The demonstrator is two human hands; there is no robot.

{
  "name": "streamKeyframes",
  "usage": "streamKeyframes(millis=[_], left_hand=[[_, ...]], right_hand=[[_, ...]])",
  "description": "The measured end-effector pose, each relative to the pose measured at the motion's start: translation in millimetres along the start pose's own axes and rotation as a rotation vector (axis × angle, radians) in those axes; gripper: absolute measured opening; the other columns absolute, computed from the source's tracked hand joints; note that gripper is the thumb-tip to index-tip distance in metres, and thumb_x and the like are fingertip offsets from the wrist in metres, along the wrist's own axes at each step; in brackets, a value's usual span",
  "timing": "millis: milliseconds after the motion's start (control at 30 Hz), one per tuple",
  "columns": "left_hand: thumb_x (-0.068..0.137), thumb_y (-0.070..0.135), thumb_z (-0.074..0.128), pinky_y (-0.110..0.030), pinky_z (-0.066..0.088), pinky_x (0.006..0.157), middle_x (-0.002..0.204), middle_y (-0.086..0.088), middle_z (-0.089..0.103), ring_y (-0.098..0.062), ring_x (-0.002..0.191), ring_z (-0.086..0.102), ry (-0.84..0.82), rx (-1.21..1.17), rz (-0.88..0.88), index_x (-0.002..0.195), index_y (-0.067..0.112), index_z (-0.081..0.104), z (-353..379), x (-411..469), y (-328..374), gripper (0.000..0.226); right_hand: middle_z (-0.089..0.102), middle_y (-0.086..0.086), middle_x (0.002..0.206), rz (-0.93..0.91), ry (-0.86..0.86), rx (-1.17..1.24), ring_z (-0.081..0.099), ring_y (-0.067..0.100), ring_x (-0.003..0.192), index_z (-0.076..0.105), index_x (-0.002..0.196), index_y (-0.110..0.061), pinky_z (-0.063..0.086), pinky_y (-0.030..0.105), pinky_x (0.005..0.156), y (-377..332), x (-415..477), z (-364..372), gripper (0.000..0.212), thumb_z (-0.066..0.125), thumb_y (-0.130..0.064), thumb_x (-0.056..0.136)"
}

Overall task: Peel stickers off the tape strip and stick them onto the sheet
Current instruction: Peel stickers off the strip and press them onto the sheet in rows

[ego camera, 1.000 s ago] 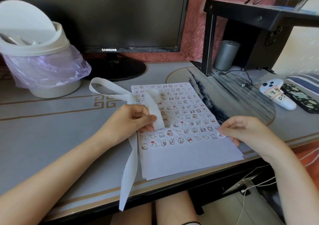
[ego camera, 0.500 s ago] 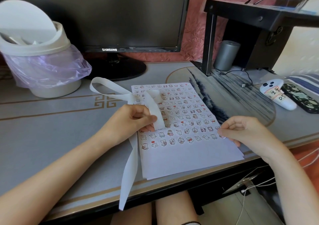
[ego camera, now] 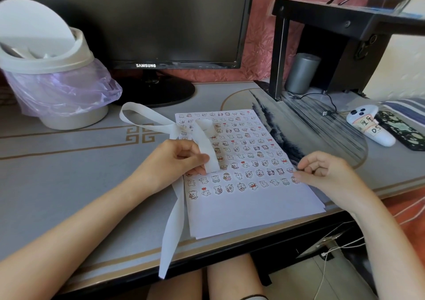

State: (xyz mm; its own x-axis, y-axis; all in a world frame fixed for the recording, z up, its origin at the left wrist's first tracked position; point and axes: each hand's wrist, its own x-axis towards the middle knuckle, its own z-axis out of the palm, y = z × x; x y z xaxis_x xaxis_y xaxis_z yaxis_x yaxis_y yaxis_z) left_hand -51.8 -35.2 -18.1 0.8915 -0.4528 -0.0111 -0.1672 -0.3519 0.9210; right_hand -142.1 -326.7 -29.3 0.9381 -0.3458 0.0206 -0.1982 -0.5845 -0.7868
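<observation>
At sheet (ego camera: pixel 253 214) right edge: right grip (ego camera: pixel 328 175) placing sticker (ego camera: pixel 295 180) at row end, pinched or merely pressed unclear; left grip (ego camera: pixel 174 161) pinches tape strip (ego camera: pixel 206 143). Next, likely: rub flat, peel another.

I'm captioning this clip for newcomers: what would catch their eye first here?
The white sheet at the front of the desk is covered in rows of tiny cartoon stickers. The left hand pinches a long white tape strip that trails off the desk, while the right hand touches the sheet's right edge.

A single head-worn wide-angle view looks forward and down, close over the desk (ego camera: pixel 69 175) edge.
</observation>
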Motion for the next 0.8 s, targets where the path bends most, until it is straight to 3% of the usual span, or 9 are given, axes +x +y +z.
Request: streamKeyframes(millis=[167, 267, 533, 667, 800], left_hand=[[0.088, 0.018, 0.064, -0.014, 0.051, 0.079, 0.076, -0.002, 0.075, -0.009, 0.073, 0.070, 0.000, 0.004, 0.001, 0.076, 0.008, 0.068, -0.1, -0.4, -0.2, 0.016], [0.088, 0.017, 0.064, -0.013, 0.051, 0.078, 0.076, -0.003, 0.075, -0.009, 0.073, 0.070, 0.003, 0.000, 0.001, 0.078, 0.006, 0.068, -0.3, -0.1, -0.2, 0.016], [0.088, 0.016, 0.064, -0.007, 0.049, 0.070, 0.076, -0.003, 0.075, -0.007, 0.069, 0.069, 0.002, -0.009, 0.001, 0.073, 0.010, 0.066, -0.3, -1.7, 1.0, 0.017], [0.088, 0.016, 0.064, -0.016, 0.053, 0.078, 0.075, -0.004, 0.075, -0.013, 0.074, 0.070, 0.000, 0.002, 0.013, 0.073, 0.008, 0.066, -0.5, 0.2, -0.9, 0.017], [0.088, 0.016, 0.064, -0.019, 0.053, 0.080, 0.075, -0.005, 0.075, -0.015, 0.075, 0.070, 0.001, -0.002, 0.019, 0.074, 0.007, 0.066, -0.2, 1.1, -2.7, 0.017]], right_hand=[[0.062, 0.007, 0.080, -0.005, 0.034, 0.044, 0.050, 0.018, 0.067, 0.065, 0.081, -0.016, 0.039, 0.026, 0.062, 0.8, 0.5, 0.5, 0.008, 0.072, -0.011, 0.080], [0.067, 0.007, 0.079, -0.009, 0.043, 0.052, 0.052, 0.020, 0.067, 0.066, 0.081, -0.016, 0.041, 0.030, 0.064, -0.2, -0.2, 3.6, 0.013, 0.077, -0.018, 0.075], [0.066, 0.009, 0.081, -0.022, 0.051, 0.032, 0.054, 0.023, 0.071, 0.065, 0.079, -0.018, 0.043, 0.033, 0.069, -1.4, -0.5, 4.6, 0.010, 0.074, -0.013, 0.078], [0.066, 0.005, 0.076, -0.015, 0.003, 0.083, 0.050, 0.019, 0.066, 0.066, 0.081, -0.017, 0.041, 0.034, 0.069, -2.4, -4.3, 5.6, 0.015, 0.079, -0.019, 0.073], [0.064, 0.006, 0.078, -0.026, 0.035, 0.045, 0.049, 0.021, 0.068, 0.066, 0.078, -0.019, 0.041, 0.034, 0.069, 0.0, -2.5, 5.5, 0.012, 0.074, -0.011, 0.077]])
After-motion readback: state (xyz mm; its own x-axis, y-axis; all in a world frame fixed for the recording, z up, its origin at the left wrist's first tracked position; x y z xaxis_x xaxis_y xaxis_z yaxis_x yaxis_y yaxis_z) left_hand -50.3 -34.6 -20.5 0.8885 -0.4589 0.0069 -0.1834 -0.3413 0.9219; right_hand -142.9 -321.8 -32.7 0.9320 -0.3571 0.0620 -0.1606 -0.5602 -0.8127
